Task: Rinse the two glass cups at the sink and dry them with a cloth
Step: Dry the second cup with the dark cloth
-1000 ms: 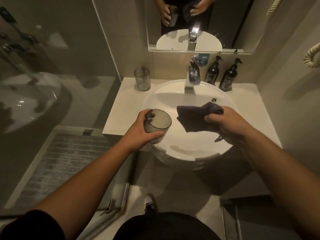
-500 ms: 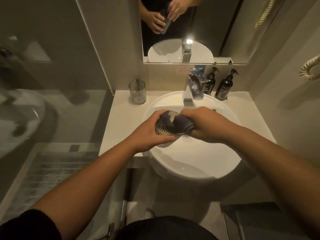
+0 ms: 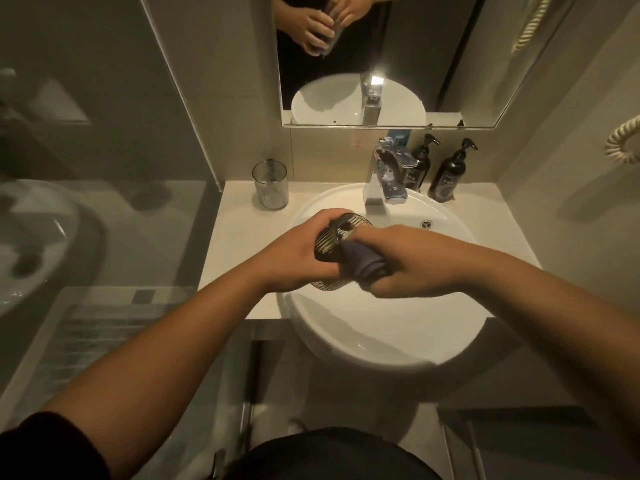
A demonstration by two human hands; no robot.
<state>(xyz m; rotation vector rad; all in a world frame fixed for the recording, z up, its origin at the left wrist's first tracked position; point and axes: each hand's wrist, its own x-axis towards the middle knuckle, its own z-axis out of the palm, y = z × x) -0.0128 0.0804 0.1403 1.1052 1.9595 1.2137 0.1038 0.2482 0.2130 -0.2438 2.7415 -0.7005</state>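
Note:
My left hand (image 3: 301,252) grips a ribbed glass cup (image 3: 330,239), tilted on its side above the white sink (image 3: 446,237). My right hand (image 3: 412,263) holds a dark cloth (image 3: 362,263) bunched and pushed into the cup's mouth. Both hands meet over the left half of the basin. A second ribbed glass cup (image 3: 270,184) stands upright on the counter at the back left, near the wall. Most of the held cup is hidden by my fingers and the cloth.
A chrome faucet (image 3: 388,178) rises behind the basin, with two dark pump bottles (image 3: 450,171) to its right. A mirror (image 3: 381,57) hangs above. A glass shower panel (image 3: 104,168) borders the white counter (image 3: 228,244) on the left. A coiled cord (image 3: 623,140) hangs at right.
A second ago my hands were apart, the cloth hanging beside the cup. My right hand then pushed the cloth into the cup, and both hands have stayed pressed together since.

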